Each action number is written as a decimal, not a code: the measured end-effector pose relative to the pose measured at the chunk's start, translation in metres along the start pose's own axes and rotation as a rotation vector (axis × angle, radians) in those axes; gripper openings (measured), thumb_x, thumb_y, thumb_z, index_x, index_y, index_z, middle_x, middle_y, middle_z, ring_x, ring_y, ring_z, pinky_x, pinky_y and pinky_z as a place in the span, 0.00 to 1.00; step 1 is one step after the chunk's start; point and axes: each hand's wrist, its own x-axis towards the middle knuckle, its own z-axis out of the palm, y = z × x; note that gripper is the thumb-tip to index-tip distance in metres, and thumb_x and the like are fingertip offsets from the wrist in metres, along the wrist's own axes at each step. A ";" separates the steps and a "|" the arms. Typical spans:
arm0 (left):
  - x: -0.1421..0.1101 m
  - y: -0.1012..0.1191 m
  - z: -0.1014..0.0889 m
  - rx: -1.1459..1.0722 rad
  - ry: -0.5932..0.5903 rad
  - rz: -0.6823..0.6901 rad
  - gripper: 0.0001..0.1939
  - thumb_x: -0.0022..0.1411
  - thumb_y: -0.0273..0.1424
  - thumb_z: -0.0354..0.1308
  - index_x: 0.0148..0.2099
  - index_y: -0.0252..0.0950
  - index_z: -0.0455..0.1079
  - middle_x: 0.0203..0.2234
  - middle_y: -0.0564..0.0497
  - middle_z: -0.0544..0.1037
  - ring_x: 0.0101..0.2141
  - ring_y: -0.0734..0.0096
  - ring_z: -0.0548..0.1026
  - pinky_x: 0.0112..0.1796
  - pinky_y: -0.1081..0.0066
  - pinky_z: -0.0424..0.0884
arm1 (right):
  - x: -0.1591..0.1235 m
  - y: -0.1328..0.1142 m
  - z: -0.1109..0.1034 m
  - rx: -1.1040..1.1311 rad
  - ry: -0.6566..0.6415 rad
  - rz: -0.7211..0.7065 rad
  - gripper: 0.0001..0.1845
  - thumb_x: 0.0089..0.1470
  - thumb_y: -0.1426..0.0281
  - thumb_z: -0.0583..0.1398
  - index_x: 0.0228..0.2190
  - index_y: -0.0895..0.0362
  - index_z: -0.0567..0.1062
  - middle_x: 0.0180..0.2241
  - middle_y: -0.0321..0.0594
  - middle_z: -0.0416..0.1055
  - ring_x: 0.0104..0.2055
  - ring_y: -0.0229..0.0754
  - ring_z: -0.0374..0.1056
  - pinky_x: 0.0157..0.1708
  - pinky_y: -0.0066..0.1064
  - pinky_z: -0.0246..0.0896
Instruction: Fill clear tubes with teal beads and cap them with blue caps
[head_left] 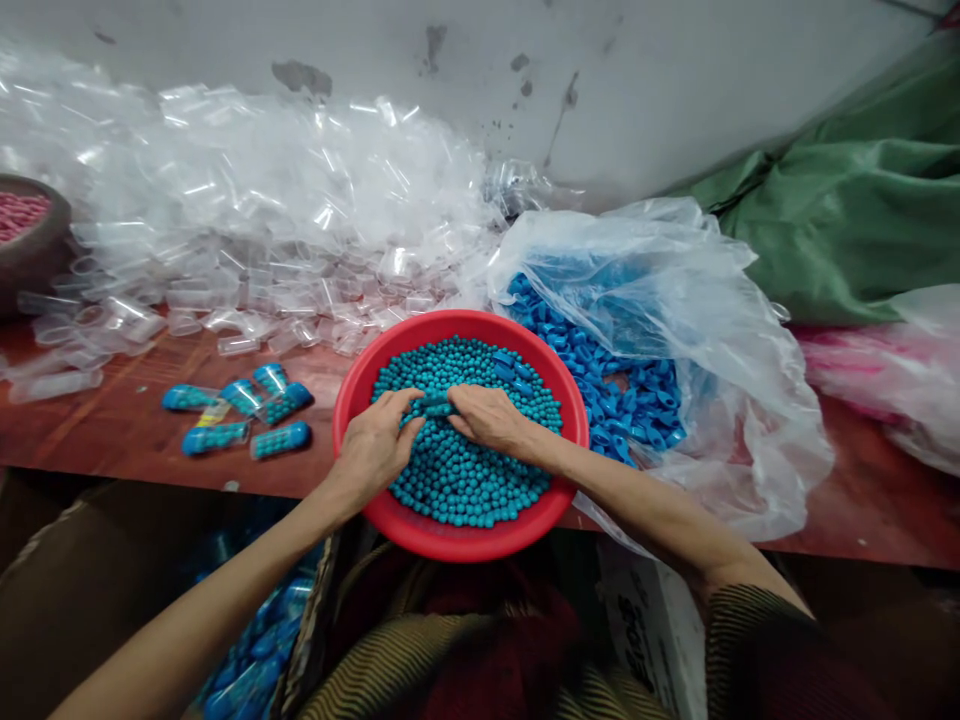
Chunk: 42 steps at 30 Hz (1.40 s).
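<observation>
A red basin (460, 543) full of small round teal beads (465, 480) stands before me. Over the beads, my left hand (379, 440) grips one end of a small clear tube (436, 405) with teal beads inside. My right hand (491, 415) is closed around the tube's other end, its fingers hiding that end. A few blue caps (512, 370) lie on the beads at the basin's far right. Left of the basin, several filled tubes (280, 443) with blue caps rest on the red-brown table (135, 440).
Empty clear tubes (300, 200) are heaped along the wall. Right of the basin, an open plastic bag (750, 400) spills blue caps (622, 400). A bowl of pink beads (30, 260) stands far left. Below the table edge, a carton holds blue-capped tubes (262, 640). Green cloth (847, 220) lies back right.
</observation>
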 end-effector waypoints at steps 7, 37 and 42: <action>0.011 0.012 0.016 -0.413 -0.322 -0.158 0.11 0.56 0.34 0.52 0.41 0.35 0.65 0.33 0.49 0.73 0.36 0.63 0.74 0.39 0.62 0.71 | -0.017 -0.004 -0.006 0.759 0.160 0.076 0.10 0.55 0.72 0.55 0.40 0.58 0.68 0.25 0.30 0.64 0.27 0.33 0.60 0.29 0.24 0.55; 0.009 0.018 0.018 -0.881 -0.451 -0.268 0.14 0.56 0.36 0.56 0.42 0.36 0.60 0.27 0.55 0.71 0.21 0.80 0.68 0.18 0.80 0.61 | -0.032 0.021 -0.022 0.412 0.166 0.264 0.17 0.54 0.66 0.59 0.44 0.60 0.67 0.35 0.39 0.71 0.35 0.38 0.67 0.35 0.28 0.60; 0.006 0.018 0.020 -0.849 -0.417 -0.291 0.16 0.55 0.35 0.56 0.44 0.37 0.59 0.26 0.58 0.69 0.18 0.82 0.65 0.16 0.80 0.60 | -0.042 -0.001 -0.018 0.549 0.204 0.109 0.10 0.58 0.68 0.54 0.41 0.58 0.70 0.33 0.38 0.72 0.34 0.37 0.67 0.36 0.28 0.60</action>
